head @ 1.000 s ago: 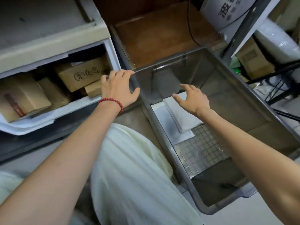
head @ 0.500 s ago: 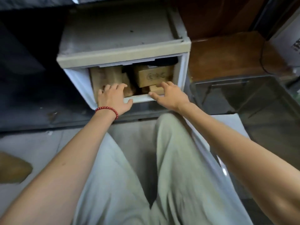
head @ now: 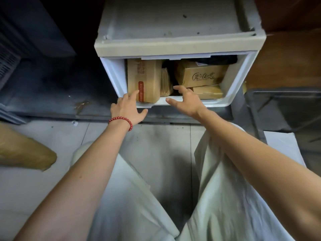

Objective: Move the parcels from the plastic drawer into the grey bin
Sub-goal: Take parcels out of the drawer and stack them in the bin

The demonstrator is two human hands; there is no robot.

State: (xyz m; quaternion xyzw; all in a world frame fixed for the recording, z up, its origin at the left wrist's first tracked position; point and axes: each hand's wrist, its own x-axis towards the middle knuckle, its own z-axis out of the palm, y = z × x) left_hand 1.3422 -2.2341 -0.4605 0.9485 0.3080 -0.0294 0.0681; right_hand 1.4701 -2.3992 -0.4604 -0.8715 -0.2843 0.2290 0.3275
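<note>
Item one: the plastic drawer [head: 175, 101], white, pulled open under its cabinet top. We count four parcels in it.
- A tall cardboard box [head: 145, 79] with a red label stands against the drawer's left wall, reaching the front edge.
- A brown paper packet [head: 165, 84] stands just beside it, near the middle.
- A printed carton [head: 201, 75] lies toward the right wall.
- It rests on top of a flat carton [head: 207, 92] at the front right corner.

Item two: the grey bin [head: 281, 108], on the floor to the right of the drawer and apart from it, only partly in view.

Item three: our left hand [head: 126, 108], wearing a red bead bracelet [head: 121, 120]. It is released, with fingers extended to the tall box's front and the thumb under the drawer's front edge.

Item four: our right hand [head: 186, 101], fingers spread and slack, grasping nothing. It is over the front edge, with the forefinger pointing into the gap beside the packet.

Item five: a brown wrapped parcel [head: 26, 153] on the floor at far left.
</note>
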